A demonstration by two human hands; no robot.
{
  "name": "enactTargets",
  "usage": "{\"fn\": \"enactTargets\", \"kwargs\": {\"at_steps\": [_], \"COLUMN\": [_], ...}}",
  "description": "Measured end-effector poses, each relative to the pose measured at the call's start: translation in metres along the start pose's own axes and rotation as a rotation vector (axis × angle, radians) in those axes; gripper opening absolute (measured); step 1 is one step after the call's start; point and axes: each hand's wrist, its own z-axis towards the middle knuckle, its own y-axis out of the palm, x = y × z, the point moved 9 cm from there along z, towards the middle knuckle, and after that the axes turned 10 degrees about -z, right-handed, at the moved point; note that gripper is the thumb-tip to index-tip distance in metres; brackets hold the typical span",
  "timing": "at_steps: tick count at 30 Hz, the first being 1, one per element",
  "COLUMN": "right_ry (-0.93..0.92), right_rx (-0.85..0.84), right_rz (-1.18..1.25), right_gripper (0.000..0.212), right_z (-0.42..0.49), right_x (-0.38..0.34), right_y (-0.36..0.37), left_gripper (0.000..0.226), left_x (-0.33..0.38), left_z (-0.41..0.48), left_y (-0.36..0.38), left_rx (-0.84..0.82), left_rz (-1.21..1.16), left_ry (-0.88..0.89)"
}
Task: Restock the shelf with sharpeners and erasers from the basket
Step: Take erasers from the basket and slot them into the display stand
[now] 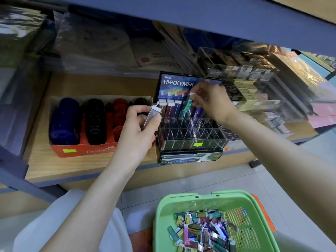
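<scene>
On the wooden shelf point(87, 166) stands a clear divided eraser display point(190, 139) with a "Hi-Polymer" header. Several slim erasers stand in its back row. My right hand point(211, 100) pinches a teal slim eraser point(187, 107) and holds it tilted over a back-row slot. To the left of the display, my left hand point(140, 128) grips a silver slim eraser point(151, 116). Down on the floor sits a green basket point(181, 200) filled with several loose erasers point(203, 231) in mixed colours.
A red cardboard tray point(85, 151) of blue, black and red round sharpeners sits left of the display. Clear bins of boxed erasers point(251, 84) stand to the right. Wrapped paper goods lean at the shelf's back. An upper shelf edge point(200, 20) overhangs.
</scene>
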Motion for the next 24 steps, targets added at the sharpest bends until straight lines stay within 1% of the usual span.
{"fn": "enactTargets", "kwargs": {"at_steps": [2,6,11,14,16,21,23,24], "right_ry": [-0.009,-0.011,-0.05,-0.135,-0.168,-0.157,-0.136,-0.124], "right_rx": [-0.034,-0.05,-0.047,-0.088,-0.093,0.024,0.076,0.102], "right_rz": [0.0,-0.003,-0.067,-0.181,-0.273,-0.382,-0.355,-0.292], "right_gripper": [0.005,0.006,0.009,0.007,0.009,0.02,0.022,0.019], "right_z": [0.002,0.004,0.003,0.001,0.001,-0.002,-0.005,-0.008], "right_x": [0.001,0.005,0.004,0.0,0.0,-0.005,-0.008,-0.012], "right_y": [0.0,0.003,0.006,0.017,0.023,0.02,0.016,0.012], "left_gripper": [0.012,0.015,0.03,0.033,0.032,0.033,0.026,0.019], "left_x": [0.002,0.006,0.007,0.007,0.006,0.005,0.004,0.003], "left_z": [0.001,0.001,0.002,0.002,0.002,0.002,0.002,0.002], "left_y": [-0.002,-0.002,-0.001,-0.003,-0.003,-0.002,-0.001,-0.001], "left_rx": [0.019,-0.005,-0.027,-0.025,-0.025,-0.055,-0.049,-0.041], "left_rz": [-0.048,-0.021,0.014,0.028,0.028,0.036,0.044,0.046], "left_ry": [-0.003,0.039,0.058,0.06,0.058,0.061,0.053,0.046]}}
